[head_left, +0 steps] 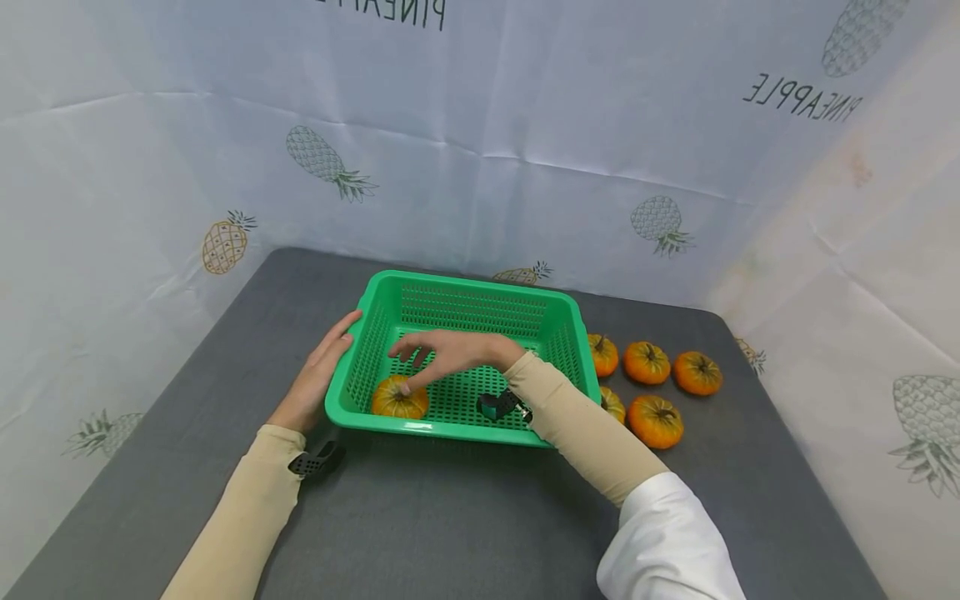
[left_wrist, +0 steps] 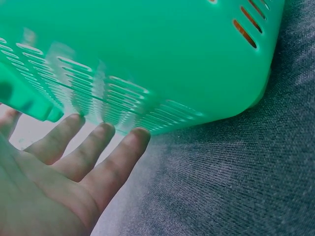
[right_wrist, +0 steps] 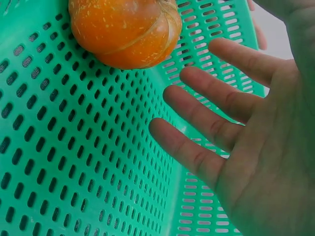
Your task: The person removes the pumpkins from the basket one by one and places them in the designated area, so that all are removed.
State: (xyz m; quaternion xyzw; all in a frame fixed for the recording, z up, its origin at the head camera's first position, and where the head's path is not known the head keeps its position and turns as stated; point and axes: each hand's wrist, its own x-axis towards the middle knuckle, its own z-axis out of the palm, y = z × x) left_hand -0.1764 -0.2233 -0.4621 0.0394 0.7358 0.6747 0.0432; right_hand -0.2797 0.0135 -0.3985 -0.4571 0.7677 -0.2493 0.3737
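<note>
A green perforated plastic basket (head_left: 465,429) stands on the dark table. One small orange pumpkin (head_left: 400,398) lies in its near left corner, also seen in the right wrist view as a ribbed pumpkin (right_wrist: 125,32) on the basket floor. My right hand (head_left: 450,350) is inside the basket just above that pumpkin; in the right wrist view its fingers (right_wrist: 211,123) are spread and apart from the pumpkin. My left hand (head_left: 318,375) rests against the basket's left side, and in the left wrist view its fairly straight fingers (left_wrist: 118,162) lie along the slotted wall.
Several more pumpkins sit right of the basket, among them one pumpkin (head_left: 697,372) farthest right and one pumpkin (head_left: 656,421) nearer; two are partly hidden by the basket rim. A white pineapple-print cloth (head_left: 465,192) hangs behind the grey table (head_left: 450,517).
</note>
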